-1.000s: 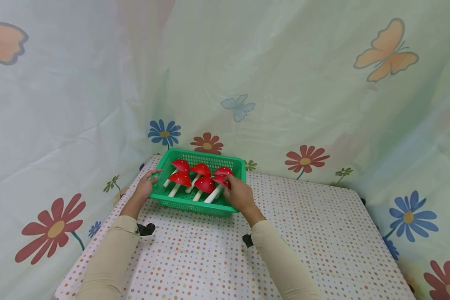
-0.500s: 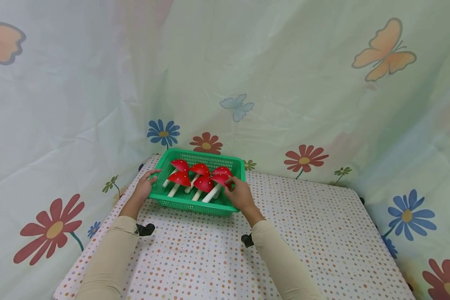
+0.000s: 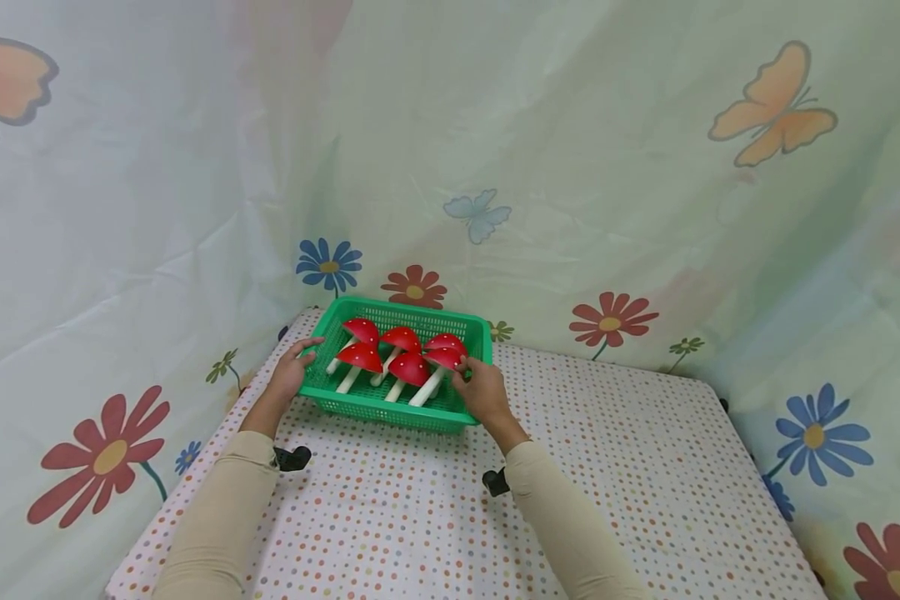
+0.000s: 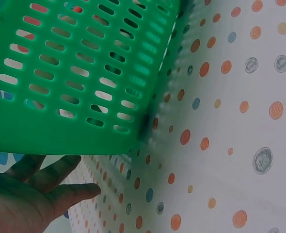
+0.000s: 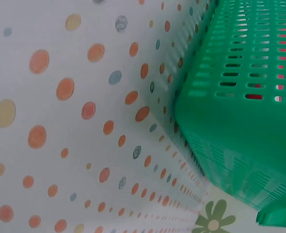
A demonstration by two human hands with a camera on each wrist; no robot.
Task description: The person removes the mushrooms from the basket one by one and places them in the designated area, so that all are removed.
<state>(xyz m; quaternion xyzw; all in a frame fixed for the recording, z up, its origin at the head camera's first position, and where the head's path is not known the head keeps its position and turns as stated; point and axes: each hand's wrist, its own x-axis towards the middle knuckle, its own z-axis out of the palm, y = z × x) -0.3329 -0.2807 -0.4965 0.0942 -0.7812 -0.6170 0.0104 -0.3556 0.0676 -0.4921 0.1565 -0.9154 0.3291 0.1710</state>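
Observation:
Several toy mushrooms with red, white-dotted caps and white stems lie in a green plastic basket (image 3: 390, 414) on the table. In the head view my left hand (image 3: 288, 375) is at the basket's left side, fingers by the rim. Its fingers are loosely extended under the basket's edge in the left wrist view. My right hand (image 3: 483, 392) reaches over the right rim, fingertips right at the cap of the front right mushroom (image 3: 444, 359), thumb and index finger apart. The right wrist view shows the basket's side wall (image 5: 240, 116); the hand itself is out of that frame.
A dotted cloth (image 3: 607, 467) covers the table. Behind and beside it hangs a pale curtain (image 3: 570, 167) printed with flowers and butterflies. The basket sits at the table's far left, close to the curtain.
My right fingertips have drawn back slightly to the right from the front right mushroom's cap. The left hand and basket stay in place.

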